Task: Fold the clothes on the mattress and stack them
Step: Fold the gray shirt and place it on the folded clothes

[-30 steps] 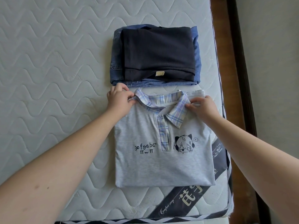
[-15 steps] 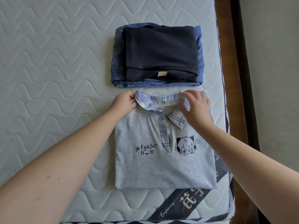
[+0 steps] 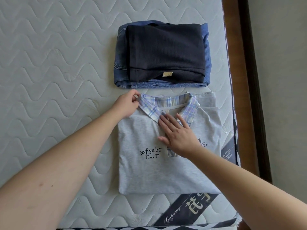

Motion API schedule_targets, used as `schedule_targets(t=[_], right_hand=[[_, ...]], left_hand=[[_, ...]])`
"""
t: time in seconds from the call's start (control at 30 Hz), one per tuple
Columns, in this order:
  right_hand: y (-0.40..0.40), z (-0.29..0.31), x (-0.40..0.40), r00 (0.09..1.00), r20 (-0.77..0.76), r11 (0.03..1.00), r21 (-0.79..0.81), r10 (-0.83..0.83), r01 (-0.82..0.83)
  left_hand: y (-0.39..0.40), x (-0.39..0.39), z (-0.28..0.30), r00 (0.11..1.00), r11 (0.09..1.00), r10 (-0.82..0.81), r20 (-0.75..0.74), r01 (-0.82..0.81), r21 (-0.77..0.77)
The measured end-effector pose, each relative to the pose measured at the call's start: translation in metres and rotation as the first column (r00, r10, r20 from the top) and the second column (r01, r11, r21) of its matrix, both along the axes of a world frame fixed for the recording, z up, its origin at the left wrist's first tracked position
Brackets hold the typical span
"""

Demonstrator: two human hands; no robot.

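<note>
Quilted white mattress [image 3: 49,67] fills the view, a wooden bed frame [image 3: 232,67] along its right edge. At the far side sits a finished stack: a dark navy garment [image 3: 166,48] folded on top of blue jeans [image 3: 121,63]. Just in front of it, apart by a thin strip of mattress, lies the grey polo shirt [image 3: 149,173], folded to a rectangle with its plaid collar [image 3: 149,107] facing the stack.

Half a second ago the right hand [image 3: 179,140] was at the right collar point; now it lies flat on the placket below the collar, fingers [image 3: 167,123] spread and pressing the cloth. That suggests the fold is done and only smoothing remains before the shirt goes on the stack.

The left hand [image 3: 127,105] has stayed at the shirt's top left corner, fingertips together on the collar's edge; it seems to pinch the fabric, though the grip itself is partly hidden.
</note>
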State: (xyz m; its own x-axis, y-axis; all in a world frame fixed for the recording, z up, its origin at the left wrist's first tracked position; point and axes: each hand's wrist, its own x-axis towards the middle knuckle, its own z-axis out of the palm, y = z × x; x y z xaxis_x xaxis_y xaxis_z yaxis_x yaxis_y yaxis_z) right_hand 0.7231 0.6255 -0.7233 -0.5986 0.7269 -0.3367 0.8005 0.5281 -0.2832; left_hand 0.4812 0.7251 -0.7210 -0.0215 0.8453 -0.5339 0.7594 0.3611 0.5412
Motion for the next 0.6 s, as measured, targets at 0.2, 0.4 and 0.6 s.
schedule_targets(t=[0.2,0.4,0.6], right_hand=[[0.026,0.010,0.039,0.769,-0.278,0.791,0.045,-0.576,0.610],[0.092,0.009,0.061,0.643,-0.060,0.638,-0.221,-0.763,0.737],[0.103,0.014,0.061,0.543,-0.184,0.572,-0.321,-0.819,0.755]], left_hand=[[0.004,0.005,0.009,0.995,0.995,0.095,0.025,-0.095,0.001],[0.002,0.004,0.011,0.995,0.998,0.023,0.094,-0.029,0.061],[-0.004,-0.004,0.005,0.995,0.997,-0.003,0.097,-0.004,0.071]])
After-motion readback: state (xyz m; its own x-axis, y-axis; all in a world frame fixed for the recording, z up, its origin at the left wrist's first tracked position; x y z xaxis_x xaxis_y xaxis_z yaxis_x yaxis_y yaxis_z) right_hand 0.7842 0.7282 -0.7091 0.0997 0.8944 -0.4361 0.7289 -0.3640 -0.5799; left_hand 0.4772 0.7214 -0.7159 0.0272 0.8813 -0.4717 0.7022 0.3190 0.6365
